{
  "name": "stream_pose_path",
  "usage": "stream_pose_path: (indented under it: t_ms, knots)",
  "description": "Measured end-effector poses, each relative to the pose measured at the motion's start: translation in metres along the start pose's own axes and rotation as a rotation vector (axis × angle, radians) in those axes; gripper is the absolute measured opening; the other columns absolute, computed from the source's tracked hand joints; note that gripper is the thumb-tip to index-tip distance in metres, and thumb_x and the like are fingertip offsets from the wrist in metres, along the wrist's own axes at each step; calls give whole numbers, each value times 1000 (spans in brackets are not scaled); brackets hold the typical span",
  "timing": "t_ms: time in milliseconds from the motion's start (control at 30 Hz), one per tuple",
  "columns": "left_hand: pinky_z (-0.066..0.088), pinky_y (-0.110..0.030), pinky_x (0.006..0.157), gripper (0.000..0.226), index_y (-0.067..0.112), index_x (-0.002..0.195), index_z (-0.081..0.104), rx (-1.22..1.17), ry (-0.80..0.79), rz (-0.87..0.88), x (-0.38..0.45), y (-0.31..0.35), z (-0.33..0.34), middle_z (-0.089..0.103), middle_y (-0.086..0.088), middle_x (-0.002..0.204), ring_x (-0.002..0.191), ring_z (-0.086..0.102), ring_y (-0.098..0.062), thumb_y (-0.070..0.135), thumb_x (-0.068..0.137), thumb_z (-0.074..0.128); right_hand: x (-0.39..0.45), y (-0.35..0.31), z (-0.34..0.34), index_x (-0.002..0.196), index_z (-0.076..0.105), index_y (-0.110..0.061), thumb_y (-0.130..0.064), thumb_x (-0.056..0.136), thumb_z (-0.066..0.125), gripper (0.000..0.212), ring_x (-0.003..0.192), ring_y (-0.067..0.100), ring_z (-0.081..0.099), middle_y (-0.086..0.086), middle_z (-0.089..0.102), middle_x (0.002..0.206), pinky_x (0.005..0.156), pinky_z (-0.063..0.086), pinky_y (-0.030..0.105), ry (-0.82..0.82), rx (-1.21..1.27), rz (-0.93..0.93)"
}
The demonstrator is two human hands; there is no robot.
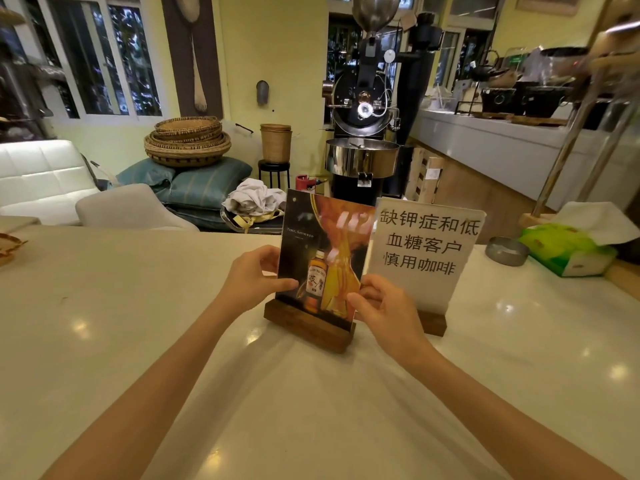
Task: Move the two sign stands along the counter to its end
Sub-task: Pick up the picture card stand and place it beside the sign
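Note:
Two sign stands sit side by side on the white counter (138, 323), each a clear panel in a dark wooden base. The whisky-ad sign stand (322, 244) is nearer me; my left hand (252, 277) grips its left edge and my right hand (384, 306) grips its lower right edge. The white sign stand with black Chinese text (424, 244) stands just to its right and slightly behind, untouched, its base partly hidden by my right hand.
A grey metal ashtray (507, 251) and a green tissue pack (571, 247) lie on the counter at the right. A woven item (8, 245) pokes in at the left edge. Beyond the counter stand a coffee roaster (363, 133) and chairs.

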State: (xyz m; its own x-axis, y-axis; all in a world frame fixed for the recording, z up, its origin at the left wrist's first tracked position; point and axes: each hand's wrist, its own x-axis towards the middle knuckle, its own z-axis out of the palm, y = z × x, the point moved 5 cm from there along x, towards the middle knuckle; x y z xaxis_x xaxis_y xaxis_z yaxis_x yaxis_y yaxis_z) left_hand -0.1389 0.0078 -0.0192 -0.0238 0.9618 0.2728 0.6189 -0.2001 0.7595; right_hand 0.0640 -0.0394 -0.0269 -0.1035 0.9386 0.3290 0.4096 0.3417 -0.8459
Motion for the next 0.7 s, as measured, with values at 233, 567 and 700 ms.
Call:
stream_pose_path:
  t_ms: [233,567,700]
  knots:
    - [49,-15,67,42,8,105,58,-17,39,62,-9,7,10,61,-2,95,91,59,-20,12,68,78,-11,2,-8,90,59,-13,-12,85,60,5,69,-11,60,-20,58,76,66,49,3,60,-82,-96]
    - [44,-13,68,42,7,107,55,18,56,81,-20,8,10,60,-2,100,90,56,-17,14,71,76,-19,3,-5,100,58,-4,-9,86,58,14,74,-9,56,-5,60,86,63,45,-3,51,-80,-149]
    - [46,-22,73,42,7,108,54,4,68,82,-23,7,10,63,-7,106,91,55,-17,13,71,76,-20,3,-4,100,59,-4,-10,87,58,15,74,-9,55,-4,60,88,64,44,-4,56,-96,-156]
